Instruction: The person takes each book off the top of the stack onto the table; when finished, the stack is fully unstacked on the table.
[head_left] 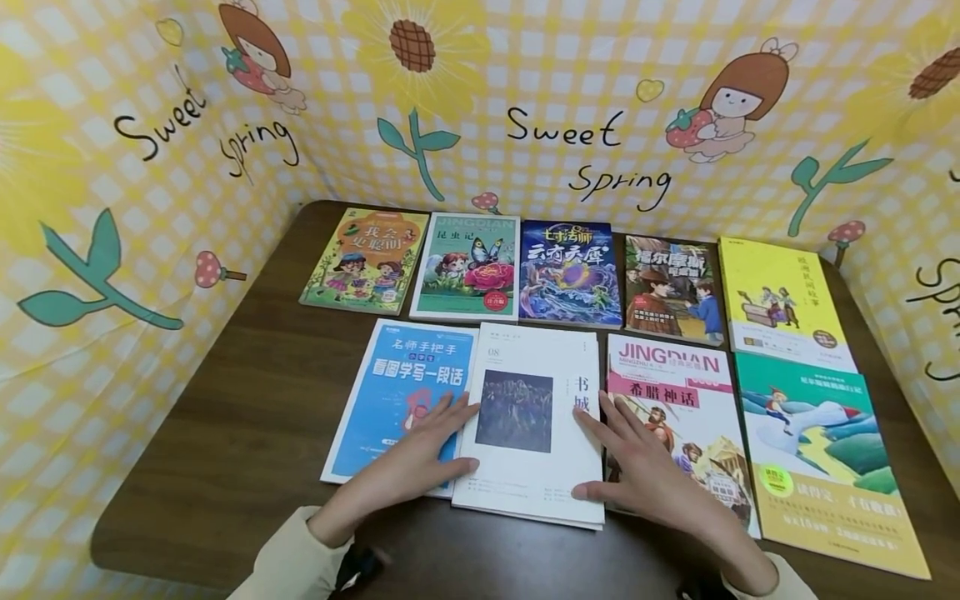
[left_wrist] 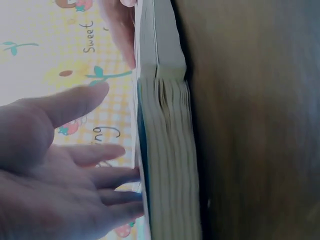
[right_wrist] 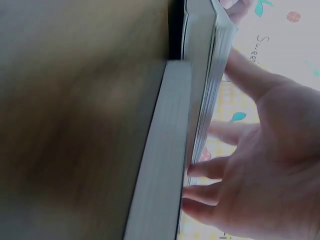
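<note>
A white book point(head_left: 517, 483) with a dark square picture lies in the middle of the front row. My left hand point(head_left: 420, 454) is spread at its left edge, with the fingers over the blue book point(head_left: 356, 425) and the thumb on the white cover. On the other side my right hand point(head_left: 648, 467) has its fingers spread over the white book's right edge and the pink-and-white book point(head_left: 720, 417). The left wrist view shows the left fingers point(left_wrist: 120, 200) straight against a cover. In the right wrist view, the right fingers point(right_wrist: 210, 170) touch the books from above.
Along the back lie an orange-and-yellow book point(head_left: 367, 258), a green book point(head_left: 465, 267), a purple-blue book point(head_left: 572, 271), a dark comic-style book point(head_left: 673, 287) and a yellow book point(head_left: 783, 300). A green-and-tan book point(head_left: 828, 458) is at front right. Patterned cloth point(head_left: 525, 183) surrounds the brown table point(head_left: 195, 467).
</note>
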